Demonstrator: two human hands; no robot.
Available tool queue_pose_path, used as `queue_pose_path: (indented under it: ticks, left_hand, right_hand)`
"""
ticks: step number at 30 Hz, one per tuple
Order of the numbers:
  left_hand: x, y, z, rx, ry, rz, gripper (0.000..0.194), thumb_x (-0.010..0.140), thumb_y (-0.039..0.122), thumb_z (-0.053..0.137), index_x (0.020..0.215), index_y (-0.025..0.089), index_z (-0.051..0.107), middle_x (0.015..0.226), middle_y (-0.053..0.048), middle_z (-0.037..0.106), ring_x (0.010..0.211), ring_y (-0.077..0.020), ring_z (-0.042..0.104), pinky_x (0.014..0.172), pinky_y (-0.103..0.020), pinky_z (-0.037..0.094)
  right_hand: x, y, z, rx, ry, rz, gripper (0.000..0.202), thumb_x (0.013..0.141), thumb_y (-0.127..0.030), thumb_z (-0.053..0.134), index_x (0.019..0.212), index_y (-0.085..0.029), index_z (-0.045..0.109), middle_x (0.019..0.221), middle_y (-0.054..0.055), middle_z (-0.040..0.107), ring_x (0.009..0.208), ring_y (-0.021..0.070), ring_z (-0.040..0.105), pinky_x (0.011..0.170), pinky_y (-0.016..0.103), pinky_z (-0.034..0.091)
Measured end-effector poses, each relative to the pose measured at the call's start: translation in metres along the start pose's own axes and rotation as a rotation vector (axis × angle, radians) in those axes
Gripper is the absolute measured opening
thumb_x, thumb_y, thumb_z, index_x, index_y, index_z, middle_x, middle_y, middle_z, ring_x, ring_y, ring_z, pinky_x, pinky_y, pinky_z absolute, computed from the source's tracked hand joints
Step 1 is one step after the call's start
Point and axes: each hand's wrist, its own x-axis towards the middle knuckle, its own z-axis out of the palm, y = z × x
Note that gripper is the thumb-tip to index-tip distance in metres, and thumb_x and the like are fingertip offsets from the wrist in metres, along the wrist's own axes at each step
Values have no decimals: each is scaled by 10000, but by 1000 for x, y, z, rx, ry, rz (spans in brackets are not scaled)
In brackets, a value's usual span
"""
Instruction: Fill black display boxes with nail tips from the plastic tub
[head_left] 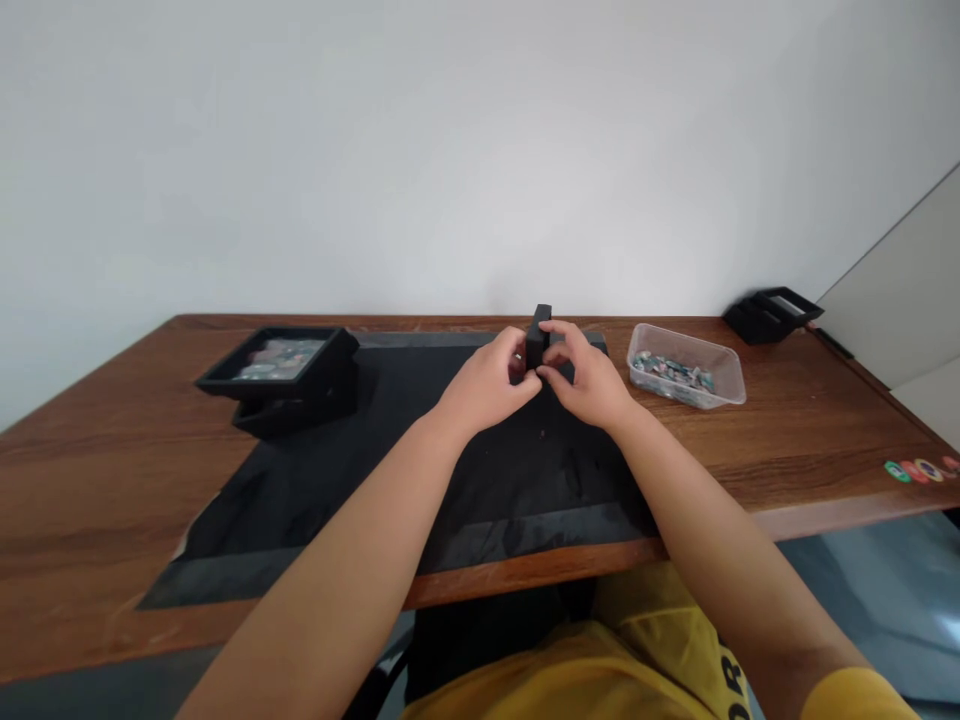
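Observation:
Between my two hands a small black box-like frame (537, 340) stands on its edge above the black mat (390, 440). My left hand (491, 378) grips its left side, fingers curled behind it and thumb at the lower edge. From the right, my right hand (585, 375) pinches the same piece, index finger near the top and thumb near the bottom. The side of the piece that faces away from me is hidden.
Left on the mat, black frames (277, 370) are stacked, the top one holding small glossy pieces. A clear plastic tub (686, 365) with many small shiny pieces stands to the right. Another black frame (772, 312) lies at the far right corner, by the wall.

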Motion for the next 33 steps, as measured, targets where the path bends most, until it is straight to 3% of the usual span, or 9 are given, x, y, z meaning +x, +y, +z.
queue_pose_path:
  ticks: [3,7,11,18,24,27,33]
  left_hand:
    - [0,0,-2,-56,5,-20,272,758,273,667,1002,243,550,940,-14,716,760,-195,703,704,-341,521]
    - [2,2,-3,-192,16,-55,233,706,291,678,879,232,534,861,13,669,617,-134,629,576,-280,460]
    - [3,1,2,-288,75,-62,209,693,292,676,840,222,545,816,15,663,611,-113,578,580,-262,460]
    - [3,2,1,-285,88,-74,209,704,290,678,854,226,546,829,9,685,596,-112,574,575,-270,465]
    - [1,8,-4,-189,72,-65,193,716,256,655,855,232,523,837,9,675,629,-139,609,598,-295,475]
    - [-2,13,-4,-100,64,-90,274,721,252,685,921,240,499,893,10,689,629,-147,638,614,-310,474]
    - [-5,20,-4,-26,91,-54,523,769,203,658,1268,251,506,914,41,668,610,-129,645,656,-302,470]
  right_hand:
    - [0,0,-2,42,7,18,482,929,-194,608,1382,-265,461,977,30,740,941,237,735,930,420,528]
    - [0,2,0,136,18,47,303,907,-230,620,1170,-260,470,953,15,711,888,212,727,894,402,532]
    - [1,4,1,207,9,55,220,891,-229,607,1016,-269,429,952,4,650,858,187,711,869,383,540]
    - [0,3,5,209,-2,27,227,866,-202,592,996,-274,421,981,10,605,922,198,701,909,402,547]
    - [2,4,10,296,21,38,243,845,-221,595,988,-274,406,934,-10,588,847,178,665,868,385,533]
    - [2,3,10,288,13,57,244,834,-201,586,972,-274,398,918,-16,577,837,170,643,860,371,520]
    - [1,-3,6,230,16,32,221,850,-206,573,984,-270,409,934,-8,555,821,170,630,831,368,509]
